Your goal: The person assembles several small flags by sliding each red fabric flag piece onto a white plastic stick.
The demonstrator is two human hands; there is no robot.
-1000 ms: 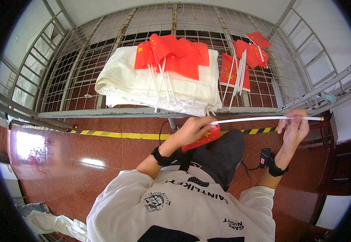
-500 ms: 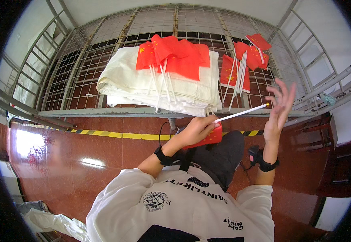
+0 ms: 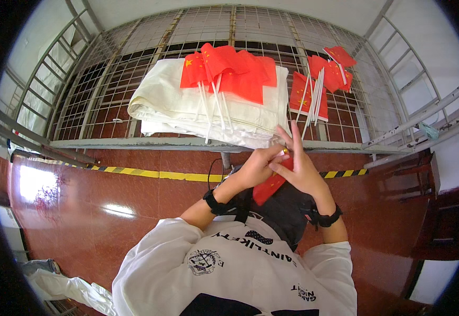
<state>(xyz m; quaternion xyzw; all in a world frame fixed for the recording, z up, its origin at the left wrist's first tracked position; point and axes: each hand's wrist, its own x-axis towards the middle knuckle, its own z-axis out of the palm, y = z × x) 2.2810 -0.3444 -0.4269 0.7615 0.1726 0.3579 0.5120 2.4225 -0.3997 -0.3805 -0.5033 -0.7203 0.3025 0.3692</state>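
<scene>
My left hand [image 3: 258, 164] and my right hand [image 3: 298, 163] meet in front of my chest around a small red flag [image 3: 269, 184]. The red cloth hangs below my fingers. Its white stick is hidden between my hands. My right hand lies over the flag with two fingers raised. Just beyond my hands, a pile of red flags on white sticks [image 3: 228, 73] rests on a folded white cloth [image 3: 171, 108].
A second group of red flags [image 3: 321, 79] lies to the right on the wire mesh rack [image 3: 108, 84]. A yellow-black striped tape line [image 3: 150, 173] crosses the glossy red-brown floor. White cloth [image 3: 66, 287] lies at lower left.
My right hand held the far end of a white stick out to the right, then came in to meet my left hand. The stick is no longer seen.
</scene>
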